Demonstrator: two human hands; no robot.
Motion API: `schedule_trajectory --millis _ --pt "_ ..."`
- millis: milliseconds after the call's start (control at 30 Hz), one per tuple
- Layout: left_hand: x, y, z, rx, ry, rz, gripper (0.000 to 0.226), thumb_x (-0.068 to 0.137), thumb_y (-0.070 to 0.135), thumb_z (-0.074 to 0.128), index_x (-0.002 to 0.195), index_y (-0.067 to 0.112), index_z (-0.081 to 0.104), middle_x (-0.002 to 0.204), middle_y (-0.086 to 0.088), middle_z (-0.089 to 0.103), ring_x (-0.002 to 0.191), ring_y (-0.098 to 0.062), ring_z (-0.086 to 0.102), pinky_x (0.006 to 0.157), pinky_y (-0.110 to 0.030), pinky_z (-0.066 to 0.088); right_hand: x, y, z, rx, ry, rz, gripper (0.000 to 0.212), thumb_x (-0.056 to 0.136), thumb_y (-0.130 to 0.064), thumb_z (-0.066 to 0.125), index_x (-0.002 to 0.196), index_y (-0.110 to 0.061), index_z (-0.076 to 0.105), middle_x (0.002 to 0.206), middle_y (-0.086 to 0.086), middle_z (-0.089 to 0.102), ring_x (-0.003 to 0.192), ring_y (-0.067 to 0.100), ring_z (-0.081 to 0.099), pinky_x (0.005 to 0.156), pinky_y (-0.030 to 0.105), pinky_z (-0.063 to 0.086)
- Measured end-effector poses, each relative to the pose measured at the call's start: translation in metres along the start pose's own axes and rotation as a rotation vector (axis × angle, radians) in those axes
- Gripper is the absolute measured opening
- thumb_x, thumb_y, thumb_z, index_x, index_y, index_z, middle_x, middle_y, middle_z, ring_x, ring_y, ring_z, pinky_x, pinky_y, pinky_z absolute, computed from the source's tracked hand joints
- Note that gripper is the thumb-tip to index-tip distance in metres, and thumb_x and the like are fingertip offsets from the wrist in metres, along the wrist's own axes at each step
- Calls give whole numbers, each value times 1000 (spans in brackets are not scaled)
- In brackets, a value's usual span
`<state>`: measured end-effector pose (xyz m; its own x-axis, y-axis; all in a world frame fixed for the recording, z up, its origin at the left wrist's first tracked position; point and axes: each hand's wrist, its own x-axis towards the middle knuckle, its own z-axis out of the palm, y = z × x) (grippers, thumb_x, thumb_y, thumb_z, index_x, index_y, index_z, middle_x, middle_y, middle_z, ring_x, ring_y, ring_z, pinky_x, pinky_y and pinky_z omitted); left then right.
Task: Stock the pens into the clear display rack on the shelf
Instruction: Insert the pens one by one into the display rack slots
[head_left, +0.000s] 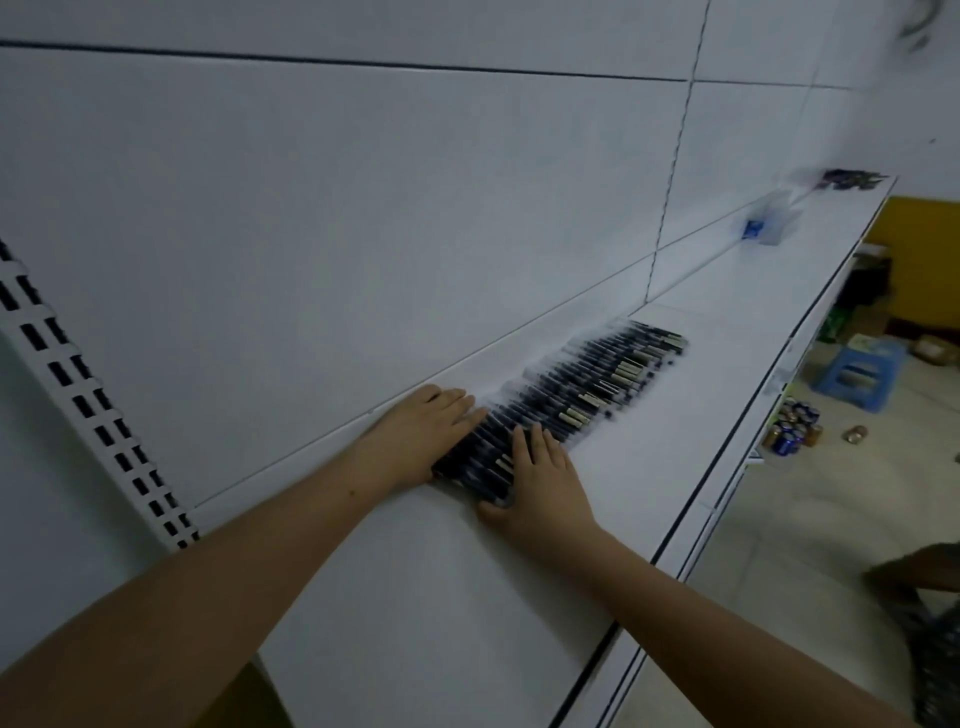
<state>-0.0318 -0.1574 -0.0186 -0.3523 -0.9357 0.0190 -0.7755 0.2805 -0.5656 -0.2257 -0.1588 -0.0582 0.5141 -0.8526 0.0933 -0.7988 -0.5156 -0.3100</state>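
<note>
A long row of dark pens (576, 387) with pale labels lies side by side on the white shelf (426, 587), running away to the right. My left hand (421, 436) rests flat at the near back end of the row, fingers straight on the pens. At the near front end my right hand (540, 478) lies over the pens, its fingers straight on top and its thumb against the pens' front ends. A clear display rack (774, 221) with a blue label stands far down the shelf at the back.
A dark heap of more items (852, 179) lies at the shelf's far end. The shelf's front edge (727, 457) runs diagonally on the right. Below, on the floor, are a blue stool (857, 376), batteries (795, 428) and boxes.
</note>
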Motion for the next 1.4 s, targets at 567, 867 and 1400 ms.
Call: schedule_trajectory --millis 567,867,1400 --pt "69 -5 -6 -15 58 43 97 79 44 67 153 20 9 156 -10 24 143 -28 21 115 -40 17 38 41 -8 -141 -28 42 105 89 -64 49 155 -7 -9 164 18 -9 152 31 -7 124 43 1" --pt "101 -3 -12 -6 29 49 102 76 39 69 153 18 5 156 -13 21 143 -28 21 116 -40 18 56 66 -17 -93 -6 77 104 90 -60 52 156 -7 -9 164 16 -7 152 30 -1 124 39 5" --pt "156 1 -4 -25 67 45 109 69 44 72 152 16 8 146 -11 35 133 -28 33 107 -40 27 88 110 -24 -88 60 108 102 88 -60 53 157 -8 -3 165 11 5 152 26 6 124 38 7"
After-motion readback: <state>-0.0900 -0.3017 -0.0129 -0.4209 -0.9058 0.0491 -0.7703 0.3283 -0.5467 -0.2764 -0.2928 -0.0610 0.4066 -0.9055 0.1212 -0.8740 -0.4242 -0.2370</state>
